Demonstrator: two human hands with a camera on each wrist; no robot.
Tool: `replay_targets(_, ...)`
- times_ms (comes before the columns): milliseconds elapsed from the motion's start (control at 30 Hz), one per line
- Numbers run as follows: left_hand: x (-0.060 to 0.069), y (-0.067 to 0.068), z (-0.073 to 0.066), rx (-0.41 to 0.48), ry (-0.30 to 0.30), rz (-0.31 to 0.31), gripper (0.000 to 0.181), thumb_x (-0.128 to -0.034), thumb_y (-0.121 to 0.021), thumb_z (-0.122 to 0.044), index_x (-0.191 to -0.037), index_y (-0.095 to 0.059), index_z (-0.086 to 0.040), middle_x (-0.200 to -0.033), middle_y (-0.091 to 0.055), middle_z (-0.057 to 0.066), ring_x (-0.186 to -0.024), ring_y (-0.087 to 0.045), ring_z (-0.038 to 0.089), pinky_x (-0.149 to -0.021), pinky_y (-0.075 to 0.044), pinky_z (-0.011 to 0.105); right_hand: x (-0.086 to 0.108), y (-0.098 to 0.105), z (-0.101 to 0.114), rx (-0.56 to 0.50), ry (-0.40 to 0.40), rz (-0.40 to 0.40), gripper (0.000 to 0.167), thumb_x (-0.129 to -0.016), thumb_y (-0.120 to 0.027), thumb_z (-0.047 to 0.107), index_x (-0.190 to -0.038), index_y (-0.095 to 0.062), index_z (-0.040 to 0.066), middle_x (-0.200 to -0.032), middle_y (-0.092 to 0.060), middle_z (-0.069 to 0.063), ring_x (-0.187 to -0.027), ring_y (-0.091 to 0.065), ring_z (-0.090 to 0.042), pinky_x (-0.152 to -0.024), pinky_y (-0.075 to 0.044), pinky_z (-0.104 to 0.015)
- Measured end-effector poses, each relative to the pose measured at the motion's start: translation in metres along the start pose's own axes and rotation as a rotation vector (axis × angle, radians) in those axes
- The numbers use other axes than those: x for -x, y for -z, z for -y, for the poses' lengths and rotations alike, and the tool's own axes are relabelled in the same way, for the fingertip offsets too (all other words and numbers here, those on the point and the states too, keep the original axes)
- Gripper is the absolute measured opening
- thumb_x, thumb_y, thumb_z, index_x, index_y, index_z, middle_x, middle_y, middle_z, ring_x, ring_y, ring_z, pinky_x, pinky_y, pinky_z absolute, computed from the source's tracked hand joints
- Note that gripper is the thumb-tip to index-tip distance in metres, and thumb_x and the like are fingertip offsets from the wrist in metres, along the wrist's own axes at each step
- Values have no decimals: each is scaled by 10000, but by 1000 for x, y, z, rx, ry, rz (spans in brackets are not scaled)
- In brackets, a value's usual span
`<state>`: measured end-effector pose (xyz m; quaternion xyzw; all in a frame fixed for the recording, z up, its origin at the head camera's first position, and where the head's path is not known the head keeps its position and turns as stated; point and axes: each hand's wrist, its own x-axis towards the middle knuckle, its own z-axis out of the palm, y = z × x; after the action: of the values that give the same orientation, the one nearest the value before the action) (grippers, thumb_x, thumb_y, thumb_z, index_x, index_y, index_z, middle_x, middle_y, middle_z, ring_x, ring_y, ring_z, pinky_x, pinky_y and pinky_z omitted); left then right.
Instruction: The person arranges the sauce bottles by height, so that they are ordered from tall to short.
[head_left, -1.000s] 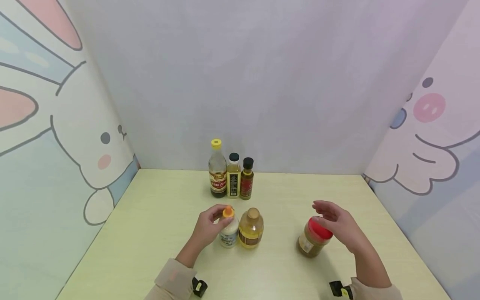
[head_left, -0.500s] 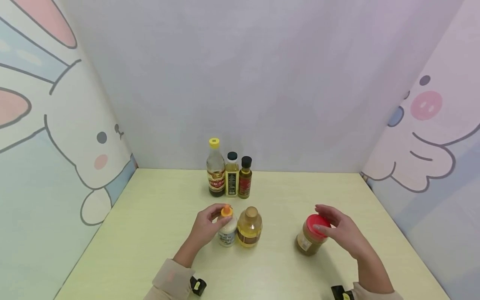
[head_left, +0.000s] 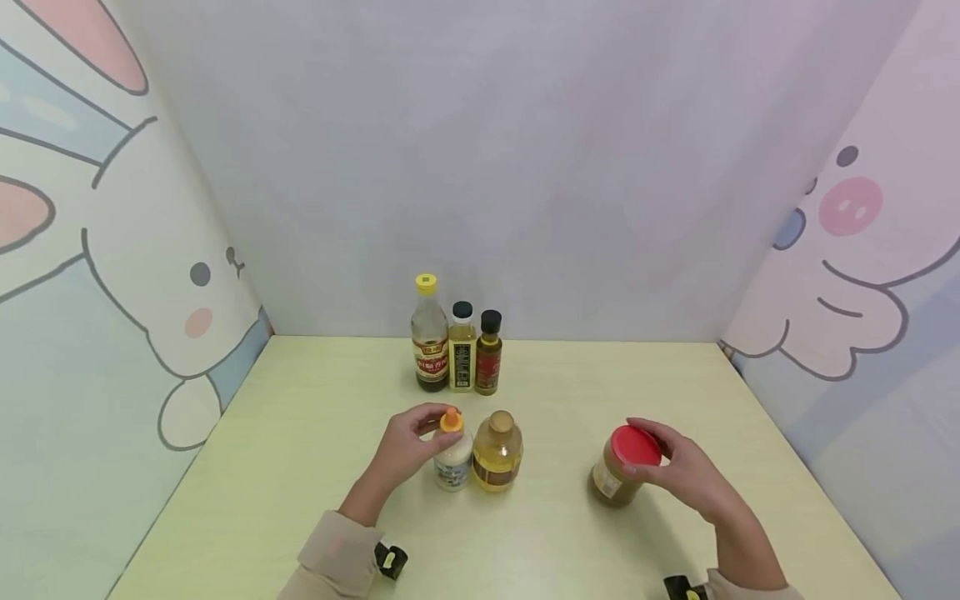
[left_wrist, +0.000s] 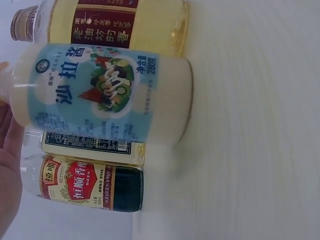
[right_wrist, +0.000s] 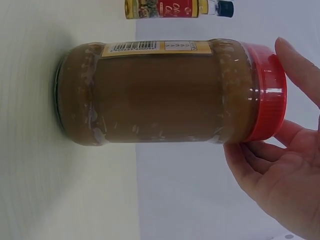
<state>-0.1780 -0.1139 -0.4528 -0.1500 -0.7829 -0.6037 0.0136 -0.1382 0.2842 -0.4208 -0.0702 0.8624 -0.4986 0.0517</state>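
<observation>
My left hand (head_left: 405,443) pinches the orange cap of a white salad dressing bottle (head_left: 453,467) between thumb and fingers. In the left wrist view, the bottle's blue label (left_wrist: 95,95) faces the camera and most of the hand is out of frame. A squat bottle of yellow cooking oil (head_left: 497,454) stands right beside it. Farther right, my right hand (head_left: 686,475) holds a jar of brown peanut butter (head_left: 611,479) by its red lid (right_wrist: 270,92), thumb on one side and fingers on the other. The jar's base appears to be on the table.
Behind, in a tight row, stand a yellow-capped vinegar bottle (head_left: 431,350), a slim bottle of pale oil (head_left: 462,354) and a small dark-capped bottle (head_left: 488,362). A grey wall (head_left: 495,167) bounds the pale table (head_left: 337,367) at the back; cartoon-printed panels flank it.
My right hand has come down and closed its thumb and fingers about the jar's red lid. The left hand keeps its hold on the dressing bottle. The head view has shifted slightly.
</observation>
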Motion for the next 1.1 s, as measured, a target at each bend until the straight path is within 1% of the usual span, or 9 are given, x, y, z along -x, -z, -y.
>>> replay_targets(33, 0, 1, 0, -9, -1, 2, 341, -845, -771, -73, -1162, -663, -11, -1113, -672, 90, -1069, -618, 252, -915, -509, 316, 0, 0, 0, -1, -3, 4, 705, -809, -802, 113, -1396, -446, -49, -1319, -504, -245, -1177, -484, -413, -790, -538, -279)
replay_targets(100, 0, 1, 5, -2, -15, 4, 353, -845, -778, -108, -1171, -667, -28, -1116, -674, 78, -1060, -624, 229, -907, -510, 295, 1, 0, 1, -3, -10, 9, 713, -810, -801, 109, -1401, -438, -54, -1326, -497, -248, -1181, -482, -412, -790, -539, -278)
replay_targets(267, 1, 4, 3, 18, -30, 18, 366, -844, -782, -124, -1178, -666, -30, -1123, -673, 77, -1068, -620, 228, -927, -501, 320, 1, 0, 3, 9, -6, 9, 708, -811, -800, 109, -1397, -441, -61, -1320, -501, -255, -1175, -489, -412, -786, -537, -279)
replay_targets(433, 0, 4, 2, -12, -50, 11, 344, -855, -770, -125, -1171, -668, -30, -1110, -674, 62, -1055, -621, 223, -932, -501, 343, -1, 1, 3, 10, -23, 0, 708, -797, -813, 122, -1391, -463, -42, -1302, -522, -238, -1175, -494, -405, -792, -535, -283)
replay_targets(533, -1, 4, 2, -21, -54, 7, 335, -858, -765, -126, -1165, -672, -28, -1100, -677, 58, -1045, -626, 224, -920, -507, 334, -1, 1, 3, 18, -23, 4, 710, -796, -816, 132, -1390, -467, -40, -1296, -527, -240, -1170, -500, -403, -790, -535, -285)
replay_targets(833, -2, 6, 1, -31, -50, -41, 334, -847, -767, -95, -1159, -677, -17, -1108, -683, 65, -1036, -637, 237, -894, -518, 297, 0, 0, 4, 2, -41, 17, 723, -800, -814, 117, -1401, -448, -49, -1324, -506, -248, -1175, -503, -390, -791, -534, -268)
replay_targets(1100, -5, 9, -4, -20, -59, -66, 338, -850, -757, -67, -1166, -671, 17, -1114, -680, 101, -1029, -640, 256, -887, -524, 315, 1, 1, 2, 22, -56, 19, 742, -791, -824, 138, -1401, -445, -50, -1315, -511, -244, -1174, -500, -393, -789, -536, -281)
